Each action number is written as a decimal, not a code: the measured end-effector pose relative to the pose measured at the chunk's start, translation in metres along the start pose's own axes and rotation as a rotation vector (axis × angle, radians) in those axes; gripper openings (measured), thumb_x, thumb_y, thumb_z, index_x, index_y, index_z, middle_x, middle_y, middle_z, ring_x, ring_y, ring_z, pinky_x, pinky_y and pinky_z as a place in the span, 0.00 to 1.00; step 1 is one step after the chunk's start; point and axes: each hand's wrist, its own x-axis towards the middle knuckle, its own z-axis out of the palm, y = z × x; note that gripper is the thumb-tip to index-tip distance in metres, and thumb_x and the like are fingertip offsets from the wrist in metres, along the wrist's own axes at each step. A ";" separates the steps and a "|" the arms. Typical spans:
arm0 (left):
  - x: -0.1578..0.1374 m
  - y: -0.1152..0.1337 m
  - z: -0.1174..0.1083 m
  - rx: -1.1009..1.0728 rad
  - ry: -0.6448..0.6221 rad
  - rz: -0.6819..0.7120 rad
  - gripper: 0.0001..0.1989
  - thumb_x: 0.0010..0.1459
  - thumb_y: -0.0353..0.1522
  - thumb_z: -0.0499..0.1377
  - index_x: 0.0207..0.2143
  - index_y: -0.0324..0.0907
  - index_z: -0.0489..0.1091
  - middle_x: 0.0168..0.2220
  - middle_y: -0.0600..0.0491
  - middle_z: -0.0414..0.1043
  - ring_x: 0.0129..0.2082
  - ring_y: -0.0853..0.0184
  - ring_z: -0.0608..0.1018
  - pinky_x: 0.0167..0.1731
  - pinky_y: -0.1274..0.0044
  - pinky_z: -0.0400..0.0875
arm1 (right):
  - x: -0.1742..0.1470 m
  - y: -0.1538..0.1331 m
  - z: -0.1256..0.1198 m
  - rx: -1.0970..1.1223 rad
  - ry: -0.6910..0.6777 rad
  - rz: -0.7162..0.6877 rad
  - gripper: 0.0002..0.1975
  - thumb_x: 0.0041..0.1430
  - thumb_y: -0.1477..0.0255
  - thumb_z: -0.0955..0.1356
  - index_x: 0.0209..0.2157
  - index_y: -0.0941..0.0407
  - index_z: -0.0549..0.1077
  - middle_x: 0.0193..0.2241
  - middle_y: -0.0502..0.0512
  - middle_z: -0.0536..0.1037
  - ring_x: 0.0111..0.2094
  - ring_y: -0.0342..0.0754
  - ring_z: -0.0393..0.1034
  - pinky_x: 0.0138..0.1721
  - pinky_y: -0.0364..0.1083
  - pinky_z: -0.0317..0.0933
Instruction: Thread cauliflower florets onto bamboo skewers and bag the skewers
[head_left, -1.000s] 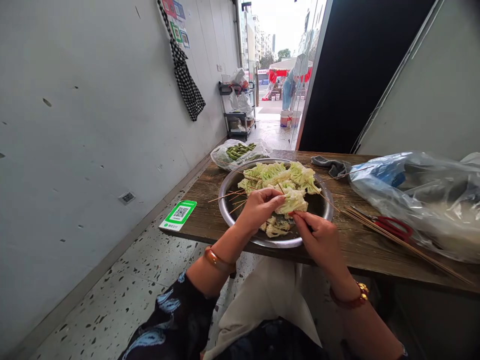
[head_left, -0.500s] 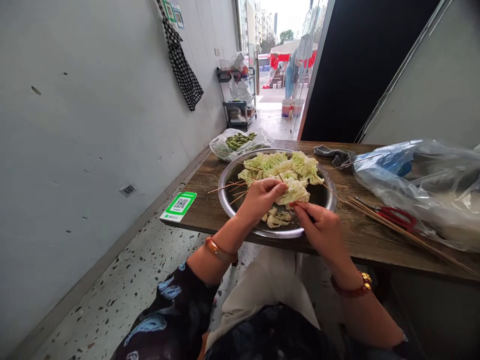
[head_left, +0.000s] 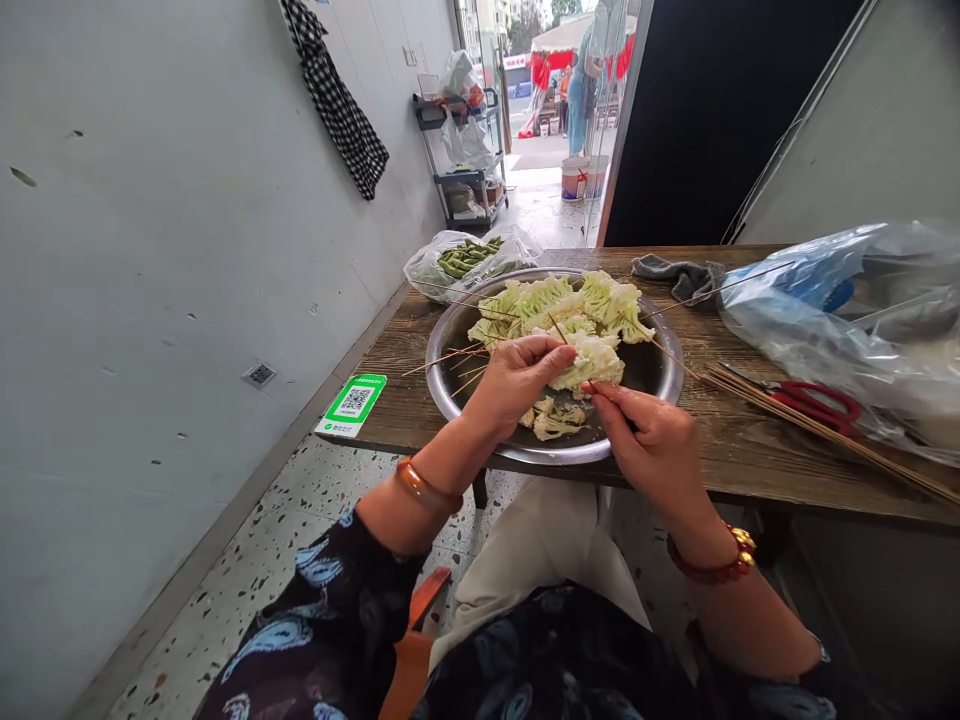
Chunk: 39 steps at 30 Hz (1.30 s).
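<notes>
Over the metal basin point(head_left: 555, 457) on the surface point(head_left: 720, 440), the left hand point(head_left: 517, 375) pinches a cauliflower piece point(head_left: 598, 362), presumably for steadiness, while the right hand point(head_left: 654, 432) pinches, apparently, a thin stick point(head_left: 591, 386) at the piece's near edge.

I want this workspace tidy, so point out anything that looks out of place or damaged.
Two things. The left wall carries scattered dark nicks, which look like damage on its otherwise pale surface. A grey cloth lies crumpled beside the basin of cauliflower, untidy so near food.
</notes>
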 end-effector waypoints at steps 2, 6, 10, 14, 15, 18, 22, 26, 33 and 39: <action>0.000 0.001 -0.001 0.050 -0.025 -0.007 0.19 0.52 0.44 0.63 0.23 0.37 0.70 0.21 0.57 0.62 0.23 0.76 0.63 0.23 0.80 0.56 | 0.000 0.001 -0.001 -0.008 0.007 -0.018 0.12 0.64 0.70 0.64 0.41 0.54 0.80 0.39 0.54 0.83 0.40 0.51 0.78 0.43 0.49 0.71; -0.001 0.008 -0.005 0.117 -0.056 -0.006 0.17 0.55 0.43 0.61 0.26 0.37 0.70 0.24 0.55 0.66 0.25 0.75 0.66 0.26 0.80 0.60 | 0.003 0.002 -0.005 0.025 0.000 -0.036 0.11 0.63 0.71 0.65 0.42 0.54 0.79 0.39 0.53 0.83 0.40 0.50 0.78 0.43 0.48 0.71; 0.001 0.017 -0.014 0.201 -0.195 -0.053 0.16 0.58 0.41 0.58 0.27 0.37 0.70 0.27 0.53 0.69 0.28 0.73 0.72 0.31 0.80 0.66 | 0.005 0.001 -0.008 0.087 0.052 0.043 0.11 0.63 0.71 0.66 0.41 0.56 0.79 0.39 0.55 0.83 0.39 0.49 0.78 0.42 0.46 0.71; 0.008 0.016 -0.023 0.255 -0.327 -0.119 0.13 0.59 0.39 0.57 0.35 0.36 0.71 0.29 0.52 0.72 0.28 0.73 0.73 0.31 0.79 0.69 | 0.005 -0.003 -0.010 0.113 0.076 0.097 0.10 0.62 0.70 0.66 0.40 0.56 0.79 0.37 0.55 0.83 0.37 0.49 0.78 0.40 0.46 0.71; 0.010 0.014 -0.025 0.258 -0.322 -0.115 0.14 0.59 0.39 0.57 0.39 0.36 0.71 0.31 0.51 0.72 0.28 0.73 0.74 0.31 0.79 0.69 | 0.004 -0.004 -0.010 0.111 0.084 0.113 0.10 0.62 0.70 0.66 0.40 0.56 0.79 0.36 0.55 0.83 0.35 0.49 0.78 0.39 0.47 0.71; 0.015 0.008 -0.026 0.380 -0.370 -0.075 0.15 0.59 0.39 0.55 0.42 0.36 0.71 0.32 0.50 0.74 0.29 0.72 0.74 0.31 0.78 0.68 | 0.003 -0.004 -0.012 0.104 0.098 0.146 0.11 0.62 0.70 0.66 0.40 0.58 0.79 0.32 0.55 0.83 0.32 0.49 0.78 0.37 0.46 0.71; 0.016 -0.002 -0.022 0.799 -0.622 0.084 0.10 0.58 0.35 0.57 0.38 0.38 0.74 0.32 0.50 0.74 0.30 0.70 0.73 0.32 0.77 0.66 | 0.001 -0.001 -0.013 0.067 0.103 0.171 0.11 0.61 0.68 0.67 0.38 0.58 0.80 0.29 0.55 0.82 0.30 0.49 0.77 0.37 0.47 0.70; 0.012 -0.011 -0.015 1.102 -0.868 0.161 0.07 0.58 0.31 0.56 0.35 0.40 0.73 0.33 0.50 0.74 0.34 0.67 0.75 0.33 0.77 0.65 | 0.002 -0.002 -0.013 0.076 0.099 0.197 0.12 0.62 0.67 0.66 0.40 0.57 0.80 0.26 0.54 0.81 0.28 0.48 0.76 0.36 0.47 0.70; 0.010 -0.015 -0.011 1.321 -0.915 0.133 0.03 0.54 0.30 0.58 0.29 0.40 0.72 0.32 0.48 0.74 0.34 0.63 0.74 0.32 0.76 0.64 | 0.005 -0.004 -0.013 0.134 0.112 0.190 0.11 0.62 0.68 0.66 0.39 0.57 0.80 0.27 0.54 0.81 0.24 0.45 0.72 0.30 0.45 0.66; 0.014 -0.016 -0.017 1.174 -0.562 0.135 0.02 0.51 0.28 0.59 0.26 0.40 0.70 0.26 0.52 0.71 0.29 0.67 0.72 0.29 0.78 0.62 | 0.006 0.000 -0.012 0.208 0.078 0.208 0.13 0.62 0.67 0.65 0.39 0.58 0.79 0.18 0.48 0.72 0.19 0.42 0.63 0.25 0.43 0.60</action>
